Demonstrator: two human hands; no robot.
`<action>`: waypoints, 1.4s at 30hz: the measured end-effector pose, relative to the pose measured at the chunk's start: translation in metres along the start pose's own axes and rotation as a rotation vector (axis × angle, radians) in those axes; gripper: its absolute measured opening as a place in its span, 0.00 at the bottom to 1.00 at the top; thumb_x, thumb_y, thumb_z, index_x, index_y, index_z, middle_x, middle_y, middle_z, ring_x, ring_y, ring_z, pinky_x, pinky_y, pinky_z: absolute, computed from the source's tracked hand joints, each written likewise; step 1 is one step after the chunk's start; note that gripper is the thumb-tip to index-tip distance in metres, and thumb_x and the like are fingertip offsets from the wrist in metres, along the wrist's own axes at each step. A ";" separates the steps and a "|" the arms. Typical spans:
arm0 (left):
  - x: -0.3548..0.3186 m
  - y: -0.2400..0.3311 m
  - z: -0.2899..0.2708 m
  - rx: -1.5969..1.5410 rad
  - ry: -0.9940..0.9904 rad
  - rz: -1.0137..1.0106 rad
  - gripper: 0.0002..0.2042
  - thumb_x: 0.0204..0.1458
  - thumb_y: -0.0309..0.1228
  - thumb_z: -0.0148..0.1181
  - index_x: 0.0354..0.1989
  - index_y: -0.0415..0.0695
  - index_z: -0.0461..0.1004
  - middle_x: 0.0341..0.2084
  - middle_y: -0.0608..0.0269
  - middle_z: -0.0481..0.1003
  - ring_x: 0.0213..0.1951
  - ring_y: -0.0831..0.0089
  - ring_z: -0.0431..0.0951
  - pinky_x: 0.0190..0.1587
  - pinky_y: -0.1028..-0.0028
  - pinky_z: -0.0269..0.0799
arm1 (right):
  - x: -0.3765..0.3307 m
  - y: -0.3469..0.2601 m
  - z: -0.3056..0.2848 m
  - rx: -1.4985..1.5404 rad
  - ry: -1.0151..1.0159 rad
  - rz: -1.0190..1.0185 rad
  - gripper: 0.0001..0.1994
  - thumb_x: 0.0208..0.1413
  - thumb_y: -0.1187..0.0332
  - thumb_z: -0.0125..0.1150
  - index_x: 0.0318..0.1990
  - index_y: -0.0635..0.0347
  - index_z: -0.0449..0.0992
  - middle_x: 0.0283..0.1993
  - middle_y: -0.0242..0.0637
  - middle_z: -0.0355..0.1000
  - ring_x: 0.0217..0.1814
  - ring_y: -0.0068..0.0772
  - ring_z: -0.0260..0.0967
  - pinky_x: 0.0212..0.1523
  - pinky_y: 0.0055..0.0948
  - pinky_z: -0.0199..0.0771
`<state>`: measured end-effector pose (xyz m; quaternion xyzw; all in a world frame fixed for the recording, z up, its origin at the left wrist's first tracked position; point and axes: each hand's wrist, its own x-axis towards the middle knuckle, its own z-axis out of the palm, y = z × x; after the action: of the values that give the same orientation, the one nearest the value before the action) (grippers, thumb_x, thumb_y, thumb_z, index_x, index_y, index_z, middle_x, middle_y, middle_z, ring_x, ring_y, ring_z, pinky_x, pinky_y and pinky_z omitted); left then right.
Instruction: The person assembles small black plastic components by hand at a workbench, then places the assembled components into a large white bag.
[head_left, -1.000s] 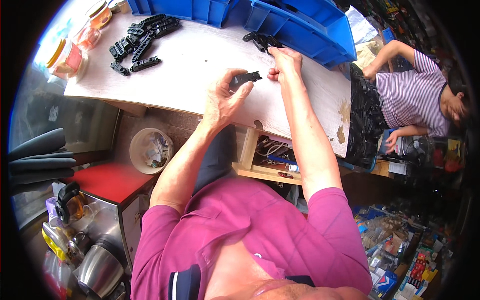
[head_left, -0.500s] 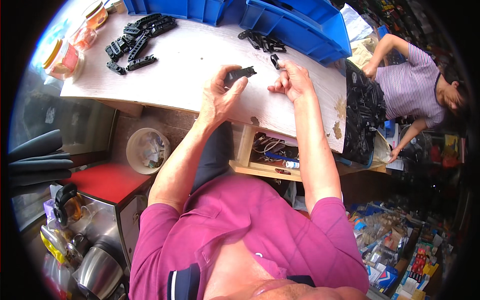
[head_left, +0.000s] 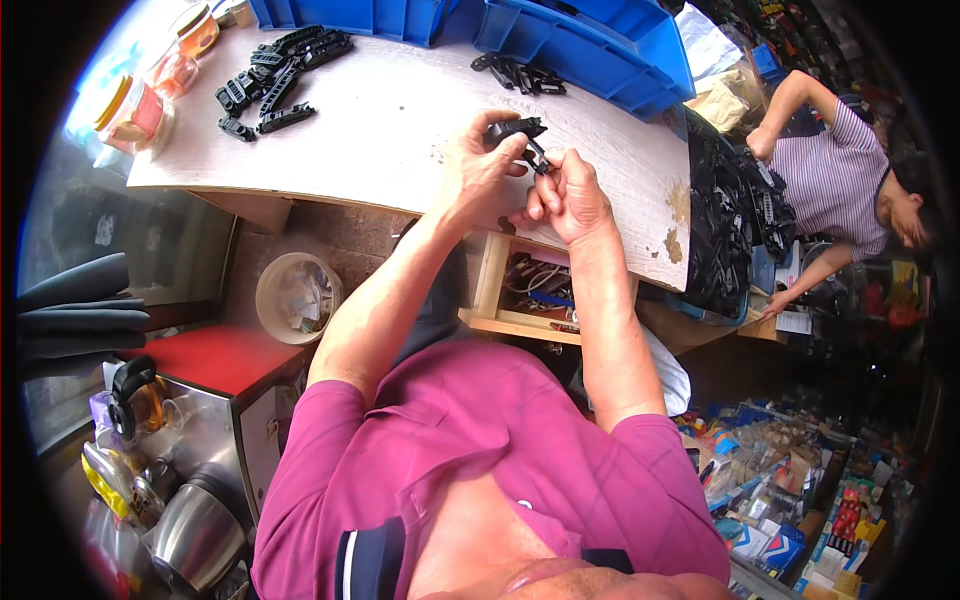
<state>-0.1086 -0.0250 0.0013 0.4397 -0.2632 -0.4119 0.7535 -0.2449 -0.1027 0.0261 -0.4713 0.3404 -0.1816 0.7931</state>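
My left hand (head_left: 478, 165) grips a black plastic part (head_left: 514, 128) above the pale wooden table (head_left: 400, 120). My right hand (head_left: 568, 190) pinches a small black piece (head_left: 538, 160) right against the underside of that part. Both hands are close together near the table's front edge. A pile of similar black parts (head_left: 278, 75) lies at the table's far left, and a smaller heap (head_left: 520, 72) lies beside the blue bins (head_left: 590, 40).
Plastic jars (head_left: 140, 105) stand at the table's left end. A round bucket (head_left: 295, 295) and a red-topped metal cabinet (head_left: 215, 360) are below left. Another person (head_left: 840, 190) in a striped shirt works at right beside black bags of parts (head_left: 730, 230).
My right hand came back from the heap by the blue bins with a small piece and met my left hand. Both hands drew nearer to the table's front edge.
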 end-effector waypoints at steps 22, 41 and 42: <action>-0.027 0.001 0.008 -0.383 0.120 -0.214 0.16 0.53 0.25 0.63 0.50 0.44 0.70 0.30 0.64 0.72 0.27 0.79 0.74 0.21 0.83 0.69 | -0.018 0.019 0.030 0.031 0.107 -0.224 0.08 0.51 0.71 0.66 0.29 0.64 0.73 0.18 0.34 0.69 0.12 0.18 0.61 0.12 0.22 0.69; -0.027 0.008 -0.002 -0.019 -0.031 -0.075 0.15 0.55 0.26 0.60 0.51 0.38 0.71 0.32 0.57 0.77 0.26 0.79 0.74 0.27 0.81 0.74 | -0.024 0.010 0.005 0.079 0.190 -0.433 0.08 0.56 0.65 0.58 0.34 0.59 0.70 0.12 0.31 0.61 0.13 0.29 0.63 0.19 0.39 0.78; -0.030 0.007 -0.005 0.009 -0.048 -0.089 0.15 0.56 0.26 0.60 0.51 0.39 0.71 0.30 0.59 0.77 0.25 0.81 0.73 0.27 0.81 0.74 | -0.025 0.006 0.007 0.110 0.177 -0.456 0.09 0.56 0.64 0.58 0.33 0.60 0.70 0.12 0.31 0.61 0.14 0.29 0.64 0.18 0.38 0.78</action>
<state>-0.1173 0.0046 0.0044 0.4444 -0.2635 -0.4544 0.7257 -0.2574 -0.0799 0.0323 -0.4741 0.2830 -0.4147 0.7233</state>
